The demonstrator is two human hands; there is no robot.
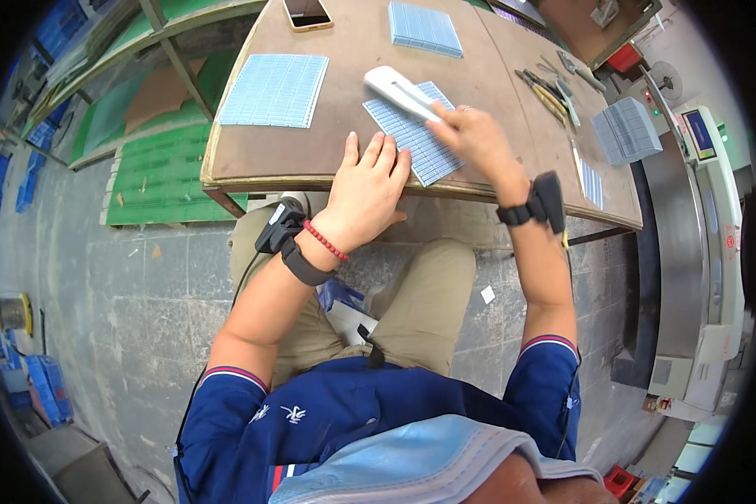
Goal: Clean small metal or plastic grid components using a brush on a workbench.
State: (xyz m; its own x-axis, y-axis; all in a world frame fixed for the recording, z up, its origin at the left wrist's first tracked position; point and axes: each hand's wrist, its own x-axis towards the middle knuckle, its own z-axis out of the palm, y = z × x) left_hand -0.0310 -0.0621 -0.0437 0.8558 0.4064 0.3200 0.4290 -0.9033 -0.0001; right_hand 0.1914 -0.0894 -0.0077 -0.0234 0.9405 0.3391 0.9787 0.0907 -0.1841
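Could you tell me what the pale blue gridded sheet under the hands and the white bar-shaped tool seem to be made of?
The pale blue gridded sheet looks like thin moulded plastic or film: flat, matte, finely ribbed. The white bar-shaped tool, held by the right hand, seems to be smooth glossy plastic, though coated metal is possible.

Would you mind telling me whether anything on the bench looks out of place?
Only slightly: the blue grid sheet under the left hand lies skewed and overhangs the table edge, while the right hand holds a white tool on it.

Pale-blue gridded sheet (416,134), white tool (399,91) — brown table (344,109)
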